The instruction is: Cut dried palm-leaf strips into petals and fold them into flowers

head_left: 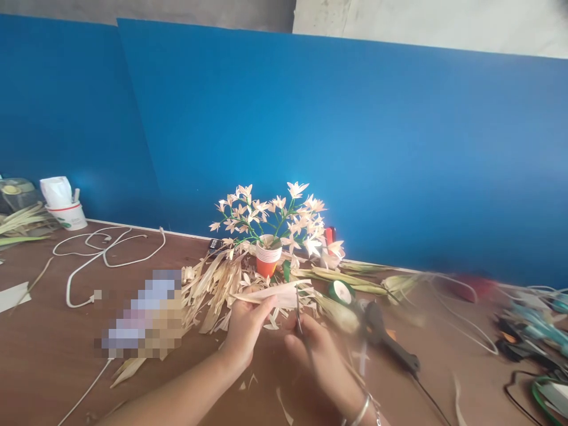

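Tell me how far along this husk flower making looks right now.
Done: a bunch of pale flowers stands in the orange cup. In hand: the left hand holds a husk strip while the right hand holds scissors against it. Left: a heap of uncut husks lies beside the cup, and the green tape roll and glue gun sit untouched, so probably more flowers to come.

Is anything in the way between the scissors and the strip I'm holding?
Nothing visible. The scissors in the right hand sit right at the strip pinched by the left hand; the husk pile lies behind.
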A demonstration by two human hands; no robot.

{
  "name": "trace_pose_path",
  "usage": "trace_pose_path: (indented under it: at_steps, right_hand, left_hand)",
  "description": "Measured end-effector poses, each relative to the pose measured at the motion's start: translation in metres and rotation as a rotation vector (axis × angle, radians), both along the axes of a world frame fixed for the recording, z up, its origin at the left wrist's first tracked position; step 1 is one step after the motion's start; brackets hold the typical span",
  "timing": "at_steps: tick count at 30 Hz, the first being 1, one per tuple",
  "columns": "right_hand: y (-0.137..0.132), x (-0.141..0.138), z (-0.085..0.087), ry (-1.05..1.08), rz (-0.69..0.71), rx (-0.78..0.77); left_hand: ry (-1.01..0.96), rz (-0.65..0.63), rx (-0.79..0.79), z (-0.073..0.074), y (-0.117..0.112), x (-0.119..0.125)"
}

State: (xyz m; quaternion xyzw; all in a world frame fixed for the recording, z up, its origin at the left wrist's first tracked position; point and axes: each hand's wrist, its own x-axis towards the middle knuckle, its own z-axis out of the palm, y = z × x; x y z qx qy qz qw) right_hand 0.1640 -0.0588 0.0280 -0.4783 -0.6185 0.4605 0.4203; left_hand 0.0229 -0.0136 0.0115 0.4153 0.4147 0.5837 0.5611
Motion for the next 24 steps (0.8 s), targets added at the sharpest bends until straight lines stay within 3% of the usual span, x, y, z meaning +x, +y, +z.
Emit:
trace_pose_path:
  at_steps: [5, 14, 24]
  right_hand:
    - [0.003, 0.001, -0.007, -0.016, -0.094, 0.021]
    - [0.003, -0.005, -0.022, -0.044, -0.226, 0.033]
    - [0.003, -0.004, -0.021, 0.003, -0.200, -0.004]
  left_hand:
    - [0.001, -0.048, -0.030, -0.002, -0.002, 0.001]
    - [-0.049, -0.085, -0.057, 0.010, 0.003, -0.001]
    - [-0.017, -0.156, -0.061, 0.006, 0.005, -0.003]
